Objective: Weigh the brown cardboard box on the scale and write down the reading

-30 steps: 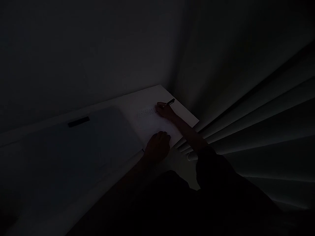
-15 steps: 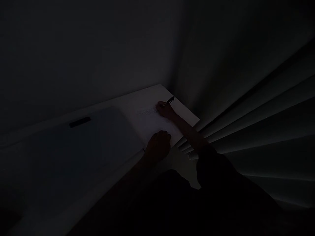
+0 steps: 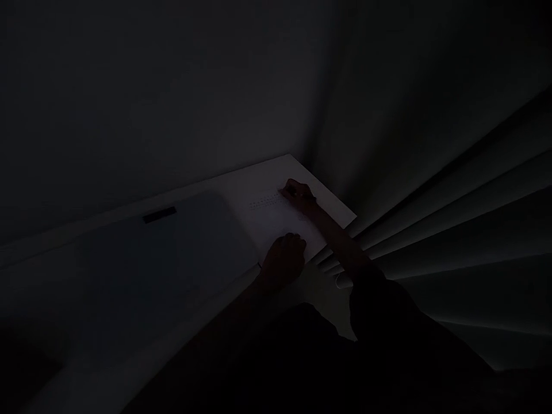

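Note:
The scene is very dark. My right hand (image 3: 297,195) is closed around a dark pen (image 3: 309,197), most of it hidden by the fingers, and rests on a white sheet of paper (image 3: 269,221). Rows of small marks (image 3: 264,201) run across the paper to the left of my right fingertips. My left hand (image 3: 284,257) lies with curled fingers on the near edge of the sheet, and nothing shows in it. The sheet's exact outline is hard to make out against the pale tabletop (image 3: 328,201).
A large grey-blue mat (image 3: 172,270) covers the table to the left, with a flat dark bar-shaped object (image 3: 159,215) near its far edge. Behind the table stands a wall (image 3: 172,103). Long curtain folds (image 3: 452,241) hang close on the right.
The view has shifted, so the table sits slightly farther right. In my right hand the pen has tilted down: its end stuck out at upper right before and now lies low against the hand.

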The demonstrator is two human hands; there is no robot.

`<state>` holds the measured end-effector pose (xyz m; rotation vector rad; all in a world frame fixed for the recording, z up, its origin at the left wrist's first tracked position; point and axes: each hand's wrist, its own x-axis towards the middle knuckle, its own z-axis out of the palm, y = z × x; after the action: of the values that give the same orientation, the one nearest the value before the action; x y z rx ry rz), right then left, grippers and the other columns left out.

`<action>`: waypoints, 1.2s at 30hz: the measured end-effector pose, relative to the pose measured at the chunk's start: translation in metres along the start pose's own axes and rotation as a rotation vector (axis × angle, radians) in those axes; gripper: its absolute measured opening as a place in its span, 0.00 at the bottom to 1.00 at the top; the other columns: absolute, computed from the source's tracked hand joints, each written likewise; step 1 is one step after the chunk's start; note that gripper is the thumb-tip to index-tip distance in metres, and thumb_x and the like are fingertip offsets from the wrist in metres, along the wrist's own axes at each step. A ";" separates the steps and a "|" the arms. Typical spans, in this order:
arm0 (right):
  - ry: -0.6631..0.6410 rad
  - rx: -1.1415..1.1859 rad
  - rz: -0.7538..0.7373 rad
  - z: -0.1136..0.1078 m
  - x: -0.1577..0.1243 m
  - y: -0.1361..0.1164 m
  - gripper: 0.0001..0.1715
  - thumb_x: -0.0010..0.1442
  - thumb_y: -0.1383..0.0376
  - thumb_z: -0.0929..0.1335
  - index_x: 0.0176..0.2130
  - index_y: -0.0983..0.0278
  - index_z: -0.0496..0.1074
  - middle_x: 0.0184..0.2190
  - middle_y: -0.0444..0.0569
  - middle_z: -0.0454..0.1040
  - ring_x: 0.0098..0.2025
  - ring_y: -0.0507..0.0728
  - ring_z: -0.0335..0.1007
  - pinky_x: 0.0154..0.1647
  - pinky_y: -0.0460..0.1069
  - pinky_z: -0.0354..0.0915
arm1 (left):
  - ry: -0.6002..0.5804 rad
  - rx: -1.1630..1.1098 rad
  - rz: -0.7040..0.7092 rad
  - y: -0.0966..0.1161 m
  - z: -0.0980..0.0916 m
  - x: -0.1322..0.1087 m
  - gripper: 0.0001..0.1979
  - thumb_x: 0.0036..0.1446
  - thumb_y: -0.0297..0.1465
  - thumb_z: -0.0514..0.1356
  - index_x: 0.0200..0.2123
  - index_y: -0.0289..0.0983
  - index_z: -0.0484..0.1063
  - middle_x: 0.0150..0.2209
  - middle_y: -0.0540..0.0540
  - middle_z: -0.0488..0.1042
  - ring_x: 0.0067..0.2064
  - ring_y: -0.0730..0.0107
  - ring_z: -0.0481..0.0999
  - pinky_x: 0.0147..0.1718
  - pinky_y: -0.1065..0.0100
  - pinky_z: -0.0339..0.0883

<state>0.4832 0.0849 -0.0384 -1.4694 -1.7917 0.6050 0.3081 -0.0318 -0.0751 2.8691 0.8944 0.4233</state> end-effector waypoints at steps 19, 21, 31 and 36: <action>-0.352 -0.585 -0.247 0.012 0.002 0.008 0.25 0.58 0.73 0.63 0.55 0.66 0.70 0.53 0.56 0.70 0.52 0.58 0.67 0.54 0.51 0.62 | -0.121 -0.079 -0.035 0.002 -0.004 0.007 0.14 0.65 0.31 0.46 0.45 0.35 0.69 0.46 0.40 0.71 0.46 0.60 0.70 0.45 0.59 0.67; -0.407 -0.693 -0.281 0.014 0.003 0.005 0.24 0.59 0.71 0.64 0.55 0.66 0.69 0.53 0.57 0.71 0.52 0.59 0.67 0.55 0.52 0.61 | -0.129 -0.067 -0.038 0.002 -0.003 0.007 0.14 0.65 0.32 0.46 0.46 0.36 0.68 0.47 0.40 0.71 0.45 0.60 0.70 0.44 0.60 0.66; -0.538 -0.901 -0.355 0.010 0.008 -0.003 0.29 0.63 0.64 0.64 0.62 0.64 0.63 0.56 0.59 0.68 0.53 0.61 0.68 0.50 0.53 0.63 | -0.134 0.004 0.007 0.004 -0.005 0.007 0.15 0.66 0.32 0.45 0.46 0.34 0.68 0.45 0.39 0.71 0.43 0.61 0.69 0.38 0.62 0.64; -0.575 -0.938 -0.372 0.009 0.010 -0.007 0.31 0.64 0.63 0.64 0.65 0.64 0.61 0.56 0.60 0.68 0.52 0.61 0.69 0.49 0.53 0.65 | -0.119 0.026 0.031 0.006 -0.006 0.007 0.16 0.66 0.33 0.45 0.48 0.33 0.68 0.45 0.37 0.70 0.42 0.60 0.69 0.40 0.61 0.65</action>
<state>0.4711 0.0934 -0.0371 -1.5168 -2.9681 -0.0697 0.3150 -0.0322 -0.0666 2.8993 0.8425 0.2418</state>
